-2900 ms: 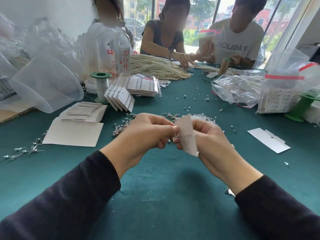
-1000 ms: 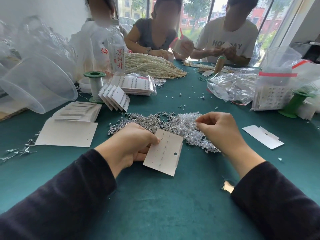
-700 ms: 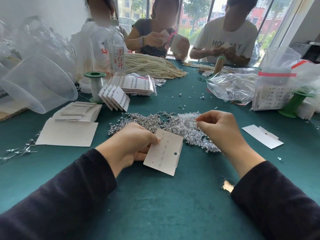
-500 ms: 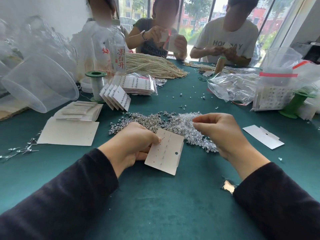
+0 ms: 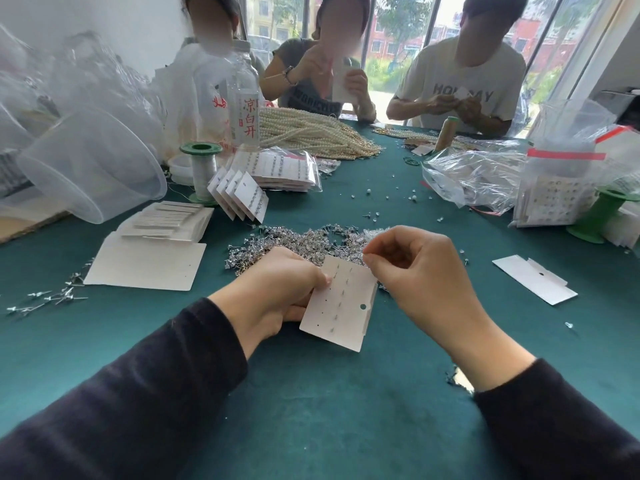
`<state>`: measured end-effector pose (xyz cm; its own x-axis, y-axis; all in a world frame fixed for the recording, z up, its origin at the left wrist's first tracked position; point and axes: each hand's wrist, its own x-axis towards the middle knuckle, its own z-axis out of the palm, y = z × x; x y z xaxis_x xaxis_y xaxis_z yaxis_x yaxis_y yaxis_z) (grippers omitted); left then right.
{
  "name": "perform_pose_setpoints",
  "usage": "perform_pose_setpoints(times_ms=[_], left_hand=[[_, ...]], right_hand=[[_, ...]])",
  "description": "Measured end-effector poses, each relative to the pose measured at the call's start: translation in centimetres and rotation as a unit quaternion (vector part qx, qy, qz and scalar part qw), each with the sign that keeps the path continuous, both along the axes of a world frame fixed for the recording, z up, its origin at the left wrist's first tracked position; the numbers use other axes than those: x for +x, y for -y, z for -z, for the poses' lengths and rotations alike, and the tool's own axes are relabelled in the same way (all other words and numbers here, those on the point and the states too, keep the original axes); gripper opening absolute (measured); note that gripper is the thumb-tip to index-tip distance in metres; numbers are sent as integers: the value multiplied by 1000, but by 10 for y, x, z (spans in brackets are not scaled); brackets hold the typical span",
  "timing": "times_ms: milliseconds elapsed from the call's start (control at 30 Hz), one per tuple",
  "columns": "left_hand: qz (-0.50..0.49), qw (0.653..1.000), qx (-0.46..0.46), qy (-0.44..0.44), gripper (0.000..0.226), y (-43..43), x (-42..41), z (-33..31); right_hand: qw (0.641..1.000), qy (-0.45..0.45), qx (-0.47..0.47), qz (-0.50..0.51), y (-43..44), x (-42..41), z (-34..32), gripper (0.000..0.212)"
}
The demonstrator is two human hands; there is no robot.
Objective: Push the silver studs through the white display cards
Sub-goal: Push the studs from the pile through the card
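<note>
My left hand [image 5: 277, 289] grips a white display card [image 5: 343, 306] by its left edge, tilted above the green table. The card has rows of small holes, several with stud posts through them, and a round hanging hole. My right hand [image 5: 415, 271] is at the card's top right corner with thumb and forefinger pinched together; whatever sits between them is too small to make out. A pile of silver studs [image 5: 298, 242] lies just behind both hands.
Blank cards [image 5: 149, 265] and a stack [image 5: 169, 221] lie left, filled cards [image 5: 242, 199] behind. A loose card [image 5: 533, 278] lies right. Clear tub [image 5: 90, 164], spools [image 5: 201, 168], plastic bags [image 5: 478, 178], pearl strands [image 5: 311, 133] and three people fill the far side.
My right hand has come back from the stud pile toward the card's top corner, fingers pinched. The left hand keeps the card in about the same place.
</note>
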<state>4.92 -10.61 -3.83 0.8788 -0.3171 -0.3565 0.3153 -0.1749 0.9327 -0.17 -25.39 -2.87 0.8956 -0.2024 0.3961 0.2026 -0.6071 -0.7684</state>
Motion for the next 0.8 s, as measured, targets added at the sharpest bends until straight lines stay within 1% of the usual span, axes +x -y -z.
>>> perform_pose_setpoints(times_ms=[133,267,400,600,700,800], left_hand=[[-1,1000,-2,6,12,1,-1,1],[-12,1000,-3,20,12,3,-3,2],[-22,999,9,34,17,5,-5,3],[-34,998,25,48,16,7,-5,4],[-40,997,33,63,11,8,-5,5],[-51,995,38,81,16,9,-5,9]], right_hand=[[1000,8,-10,-3,-8,-1,4,14],[996,26,-84,8,-18,0,10,9],[990,32,-134,17,-24,3,16,7],[988,30,-148,16,-23,4,18,7],[989,29,-144,10,-23,5,19,7],[990,19,-138,0,-23,5,19,7]])
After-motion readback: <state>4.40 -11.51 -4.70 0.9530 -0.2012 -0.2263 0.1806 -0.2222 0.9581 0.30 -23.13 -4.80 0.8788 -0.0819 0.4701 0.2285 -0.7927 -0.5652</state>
